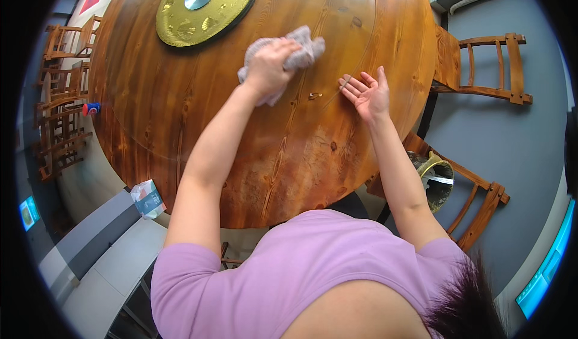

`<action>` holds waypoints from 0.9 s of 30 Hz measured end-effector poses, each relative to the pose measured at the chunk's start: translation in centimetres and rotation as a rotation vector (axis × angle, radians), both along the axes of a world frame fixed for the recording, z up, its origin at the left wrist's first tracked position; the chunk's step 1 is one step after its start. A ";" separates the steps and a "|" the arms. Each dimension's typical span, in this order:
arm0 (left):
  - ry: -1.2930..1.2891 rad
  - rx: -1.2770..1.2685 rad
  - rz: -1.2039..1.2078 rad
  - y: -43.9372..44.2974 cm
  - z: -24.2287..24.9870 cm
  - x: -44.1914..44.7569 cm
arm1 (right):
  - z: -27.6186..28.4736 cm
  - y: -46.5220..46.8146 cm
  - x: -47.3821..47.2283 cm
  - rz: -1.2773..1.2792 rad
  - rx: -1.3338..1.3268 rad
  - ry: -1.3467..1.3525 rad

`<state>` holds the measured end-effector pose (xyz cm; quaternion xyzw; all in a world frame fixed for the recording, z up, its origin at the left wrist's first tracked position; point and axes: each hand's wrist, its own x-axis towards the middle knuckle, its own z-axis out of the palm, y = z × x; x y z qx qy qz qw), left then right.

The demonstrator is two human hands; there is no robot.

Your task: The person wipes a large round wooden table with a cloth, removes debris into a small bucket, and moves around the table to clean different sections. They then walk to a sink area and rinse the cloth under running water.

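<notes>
My left hand point(267, 70) presses a crumpled pale cloth point(305, 48) to the round wooden table point(253, 167). Part of the cloth sticks out past the fingers and looks slightly blurred. Over to the right, my right hand point(371, 96) is palm up with its fingers apart and nothing in it. It is just above the edge of a clear round glass sheet point(356, 61) on the tabletop; whether it touches is hard to tell. Between the hands is a small brown and pale spot point(314, 96), either a scrap or a wood knot.
A gold disc point(180, 23) with a silver centre sits at the far side. Left are a blue-and-red container point(91, 109) and a soft pack point(148, 199) bearing writing. Wooden chairs point(492, 68) flank the table; a bucket point(438, 179) rests on the near right one.
</notes>
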<state>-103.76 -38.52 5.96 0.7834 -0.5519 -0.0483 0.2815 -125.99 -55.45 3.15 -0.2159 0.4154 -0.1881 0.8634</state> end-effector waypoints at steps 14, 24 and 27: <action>0.165 -0.195 0.114 3.9 3.5 -7.6 | 0.5 -2.8 -1.0 0.146 0.021 -0.064; 0.276 -0.195 0.030 3.8 -0.4 -15.3 | 1.7 0.9 -12.8 0.012 0.039 0.102; 0.336 -0.298 0.097 5.5 1.3 -12.6 | 1.9 2.7 -18.9 -0.084 0.097 0.132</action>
